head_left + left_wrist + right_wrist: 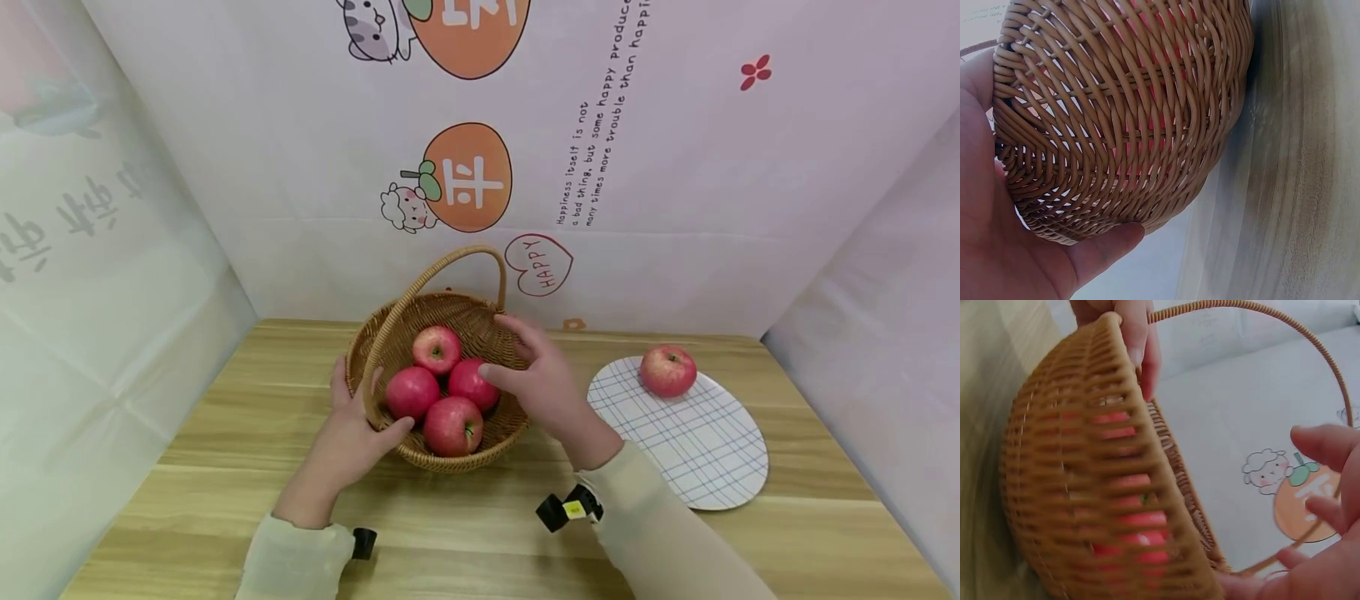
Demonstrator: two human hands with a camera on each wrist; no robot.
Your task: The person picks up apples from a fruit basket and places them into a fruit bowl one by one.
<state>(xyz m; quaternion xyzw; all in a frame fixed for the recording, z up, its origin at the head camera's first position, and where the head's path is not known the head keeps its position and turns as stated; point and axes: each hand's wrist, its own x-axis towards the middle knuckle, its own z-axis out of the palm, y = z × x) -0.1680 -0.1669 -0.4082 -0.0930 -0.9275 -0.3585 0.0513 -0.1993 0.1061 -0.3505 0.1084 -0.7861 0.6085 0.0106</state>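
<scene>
A brown wicker basket (465, 461) with a tall arched handle (408, 296) stands on the table with several red apples (452, 426) inside. My left hand (347, 437) grips the basket's left side, thumb over the front rim and fingers around the far side. The left wrist view shows that hand (1016, 231) against the woven wall (1129, 125). Over the basket's right rim, my right hand (551, 387) is spread with loosely bent fingers, its thumb overlapping an apple. In the right wrist view its fingers (1325, 447) are apart, with the lower ones beside the rim.
A white oval board (720, 450) with blue grid lines lies on the wood-grain table (465, 542), right of the basket. One red apple (667, 372) sits near its far edge. Behind the table hangs a printed white cloth (660, 275), with more cloth at both sides.
</scene>
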